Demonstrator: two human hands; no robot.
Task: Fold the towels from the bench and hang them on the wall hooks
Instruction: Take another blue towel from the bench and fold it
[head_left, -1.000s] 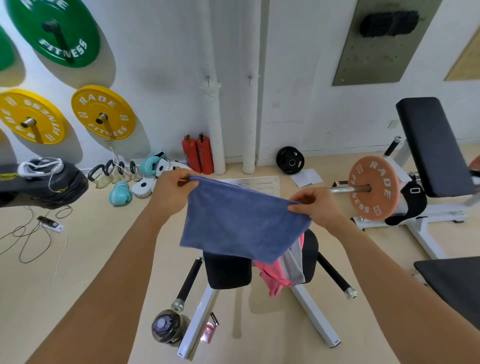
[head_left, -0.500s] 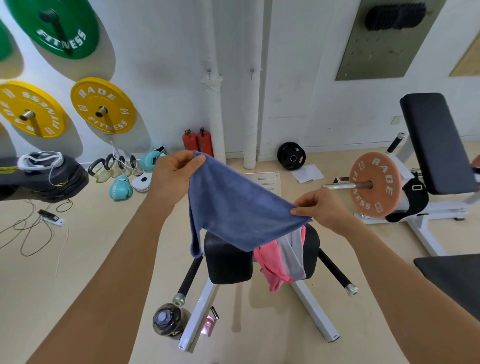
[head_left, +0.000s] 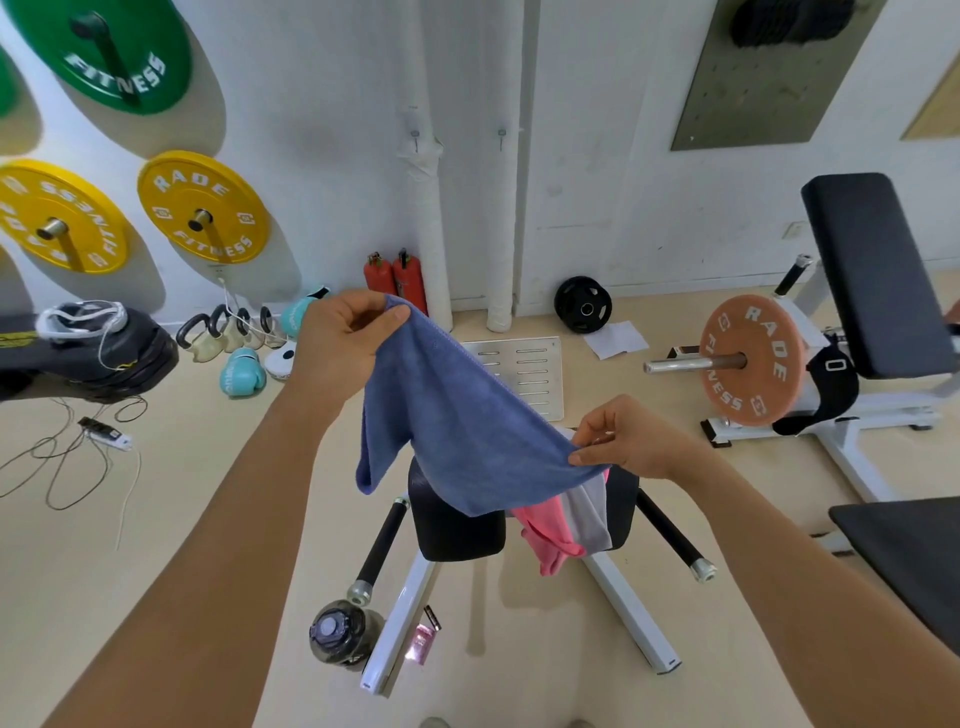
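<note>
Two pinched corners, blue towel (head_left: 457, 431) slanting from raised left hand (head_left: 345, 338) down to right hand (head_left: 631, 441), wall hooks (head_left: 414, 135) beyond.

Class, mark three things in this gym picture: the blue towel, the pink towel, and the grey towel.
blue towel (head_left: 457, 431), head view, middle of the hanging cloth.
pink towel (head_left: 550, 535), head view, drooping lower fold.
grey towel (head_left: 589, 514), head view, its visible strip.

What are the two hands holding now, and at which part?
Both hold the blue towel by its top edge: the left hand pinches the upper corner, the right hand the lower corner.
</note>
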